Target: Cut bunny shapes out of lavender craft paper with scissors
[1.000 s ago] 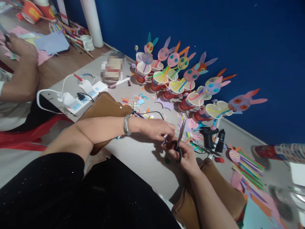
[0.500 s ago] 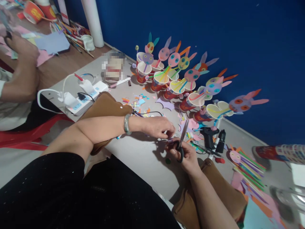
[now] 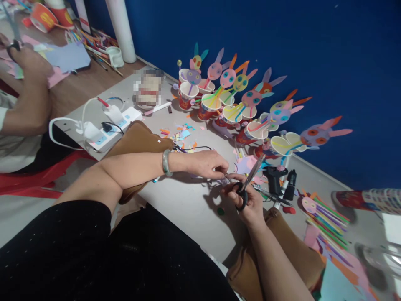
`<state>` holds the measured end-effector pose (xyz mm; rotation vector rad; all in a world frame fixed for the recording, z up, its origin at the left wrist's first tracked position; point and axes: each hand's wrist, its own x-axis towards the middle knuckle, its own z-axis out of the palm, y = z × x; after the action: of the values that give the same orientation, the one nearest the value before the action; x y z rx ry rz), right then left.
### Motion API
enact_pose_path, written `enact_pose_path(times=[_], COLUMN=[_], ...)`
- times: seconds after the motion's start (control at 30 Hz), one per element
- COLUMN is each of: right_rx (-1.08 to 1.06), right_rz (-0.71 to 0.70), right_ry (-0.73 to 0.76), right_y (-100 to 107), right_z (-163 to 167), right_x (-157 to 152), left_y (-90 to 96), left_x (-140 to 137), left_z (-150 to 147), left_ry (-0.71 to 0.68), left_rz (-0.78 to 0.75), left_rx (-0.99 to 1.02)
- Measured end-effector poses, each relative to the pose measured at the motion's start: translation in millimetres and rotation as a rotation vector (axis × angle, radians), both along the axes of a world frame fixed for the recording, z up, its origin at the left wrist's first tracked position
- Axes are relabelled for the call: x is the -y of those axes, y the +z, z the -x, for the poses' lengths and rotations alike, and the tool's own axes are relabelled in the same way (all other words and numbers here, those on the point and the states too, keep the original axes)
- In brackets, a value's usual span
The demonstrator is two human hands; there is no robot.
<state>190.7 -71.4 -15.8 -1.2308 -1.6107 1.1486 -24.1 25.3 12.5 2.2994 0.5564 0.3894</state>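
My right hand (image 3: 251,205) is closed around the black handles of a pair of scissors (image 3: 254,172), whose blades point up and to the right, away from my left hand. Just left of it, my left hand (image 3: 208,164), below a wrist with a green bangle (image 3: 167,163), has its fingers curled down in a pinch close to the right fingertips. Whatever is between those fingers is too small and shaded to make out. Beyond the hands lie pink and purple paper scraps (image 3: 246,164) and a black glue gun (image 3: 275,179).
Paper cups (image 3: 210,108) with rabbit-faced paper figures line the blue wall. A white power strip (image 3: 114,131) stands at left, near a brown cushion (image 3: 138,142). Stacked cups (image 3: 365,200) and coloured sticks (image 3: 333,221) lie right. A co-worker's hand (image 3: 33,60) holds scissors at far left.
My right hand and the scissors have shifted slightly right, the blades tilting further right. A purple paper piece has moved back against the cups. The co-worker's scissors have swung upward.
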Motion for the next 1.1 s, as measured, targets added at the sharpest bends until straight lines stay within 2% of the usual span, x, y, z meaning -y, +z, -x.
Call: enact_pose_path(times=[0.3, 0.67, 0.8, 1.1], right_rx=[0.081, 0.018, 0.028, 0.031], right_rz=[0.024, 0.022, 0.038, 0.029], right_ry=[0.050, 0.040, 0.043, 0.052], right_y=[-1.6, -1.7, -0.6, -1.0], right_z=[1.7, 4.2, 4.7, 3.6], right_x=[-2.0, -3.0, -2.8, -3.0], left_y=[-1.1, -2.0, -1.6, 3.7], left_x=[3.1, 0.4, 0.3, 2.8], left_z=[-2.0, -1.2, -1.3, -0.5], left_ry=[-0.091, -0.058, -0.044, -0.095], left_rz=[0.065, 0.102, 0.088, 0.165], left_rx=[0.004, 0.016, -0.036, -0.115])
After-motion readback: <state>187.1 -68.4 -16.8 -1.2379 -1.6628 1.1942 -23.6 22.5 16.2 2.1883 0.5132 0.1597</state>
